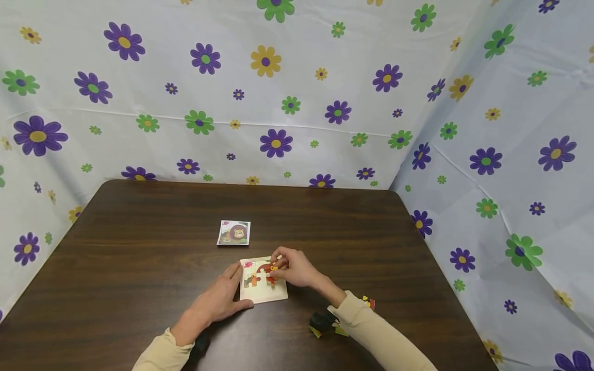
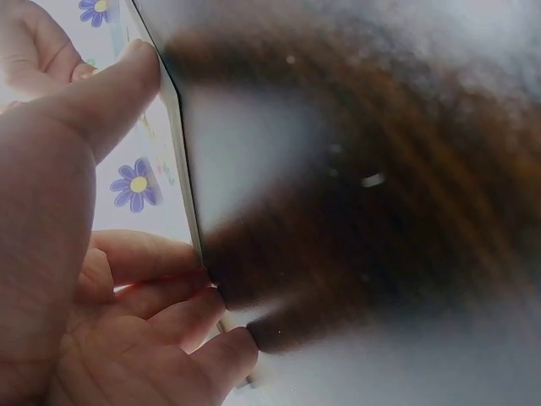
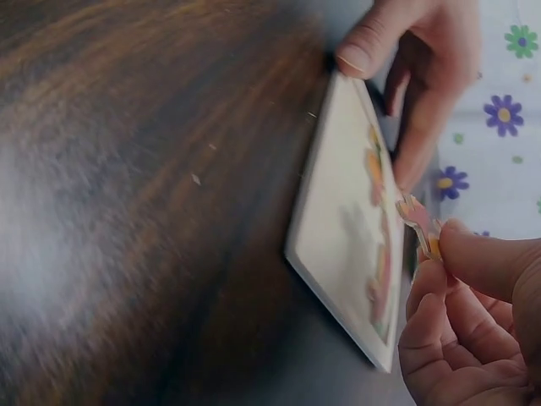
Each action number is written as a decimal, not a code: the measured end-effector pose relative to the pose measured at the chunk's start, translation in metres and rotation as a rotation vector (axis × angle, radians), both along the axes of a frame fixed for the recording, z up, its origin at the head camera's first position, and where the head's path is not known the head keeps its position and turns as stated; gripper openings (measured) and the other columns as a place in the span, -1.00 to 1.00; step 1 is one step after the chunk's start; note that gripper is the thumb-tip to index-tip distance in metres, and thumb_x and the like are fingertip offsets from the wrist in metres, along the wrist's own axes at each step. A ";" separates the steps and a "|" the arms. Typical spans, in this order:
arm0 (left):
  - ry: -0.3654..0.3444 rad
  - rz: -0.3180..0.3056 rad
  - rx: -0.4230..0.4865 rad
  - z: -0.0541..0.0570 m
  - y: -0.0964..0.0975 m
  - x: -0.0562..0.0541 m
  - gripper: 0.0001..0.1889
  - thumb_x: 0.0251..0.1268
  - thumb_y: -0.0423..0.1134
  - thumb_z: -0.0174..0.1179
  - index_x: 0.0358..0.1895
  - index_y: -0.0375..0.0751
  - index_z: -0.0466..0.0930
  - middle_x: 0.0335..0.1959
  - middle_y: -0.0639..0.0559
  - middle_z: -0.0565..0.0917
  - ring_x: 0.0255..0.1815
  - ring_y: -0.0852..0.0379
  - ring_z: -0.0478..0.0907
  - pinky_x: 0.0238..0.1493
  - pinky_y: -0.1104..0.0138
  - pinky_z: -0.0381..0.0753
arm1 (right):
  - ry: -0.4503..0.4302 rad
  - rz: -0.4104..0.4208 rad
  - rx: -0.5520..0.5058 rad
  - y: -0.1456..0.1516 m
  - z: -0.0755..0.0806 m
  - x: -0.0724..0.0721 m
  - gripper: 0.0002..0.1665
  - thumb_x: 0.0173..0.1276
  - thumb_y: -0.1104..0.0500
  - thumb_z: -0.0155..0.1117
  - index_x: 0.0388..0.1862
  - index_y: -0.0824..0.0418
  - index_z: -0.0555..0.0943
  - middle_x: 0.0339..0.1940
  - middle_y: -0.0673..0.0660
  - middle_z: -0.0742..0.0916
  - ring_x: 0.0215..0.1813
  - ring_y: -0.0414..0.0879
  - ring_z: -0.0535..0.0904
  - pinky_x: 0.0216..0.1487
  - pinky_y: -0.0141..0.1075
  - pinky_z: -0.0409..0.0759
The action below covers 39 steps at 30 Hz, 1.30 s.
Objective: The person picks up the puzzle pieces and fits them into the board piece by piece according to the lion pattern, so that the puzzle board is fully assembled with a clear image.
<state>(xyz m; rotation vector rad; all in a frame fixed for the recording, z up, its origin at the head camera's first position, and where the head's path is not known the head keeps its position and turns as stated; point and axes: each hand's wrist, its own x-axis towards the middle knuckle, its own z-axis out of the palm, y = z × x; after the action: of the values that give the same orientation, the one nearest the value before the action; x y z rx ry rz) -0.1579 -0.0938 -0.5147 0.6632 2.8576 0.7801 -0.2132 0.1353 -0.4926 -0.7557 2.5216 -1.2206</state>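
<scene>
A pale, square puzzle board (image 1: 264, 294) lies on the table with several jigsaw pieces fitted in its upper part. My left hand (image 1: 220, 300) rests along the board's left side, fingers fairly straight, thumb at the near-left corner. Above the board, my right hand (image 1: 297, 269) pinches a jigsaw piece (image 3: 418, 222) between thumb and fingers. That piece is tilted, pink and yellow in the right wrist view, and appears apart from the board. The right fingers hide part of the board's right side in the head view.
Behind the board lies a square lion picture card (image 1: 234, 233). Loose jigsaw pieces (image 1: 342, 330) lie near a black object (image 1: 321, 321) beside my right forearm, which partly covers them. A flowered cloth (image 1: 297, 103) hangs beyond the brown table (image 1: 176, 216).
</scene>
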 end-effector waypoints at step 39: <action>0.029 -0.003 0.010 -0.002 0.000 -0.003 -0.05 0.00 -0.02 0.46 0.31 -0.62 0.22 0.32 -0.48 0.27 0.32 -0.34 0.28 0.26 -0.04 0.34 | 0.212 -0.028 0.083 -0.023 -0.024 -0.002 -0.80 0.12 0.26 0.47 -0.31 0.26 0.62 -0.55 0.02 0.64 -0.54 -0.34 0.42 -0.53 -0.54 0.40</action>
<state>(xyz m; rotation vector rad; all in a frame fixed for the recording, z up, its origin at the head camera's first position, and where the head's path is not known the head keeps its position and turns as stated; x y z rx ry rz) -0.1611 -0.0942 -0.5164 0.6857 2.8796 0.7914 -0.2147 0.1119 -0.5168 -0.8740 2.7414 -1.0876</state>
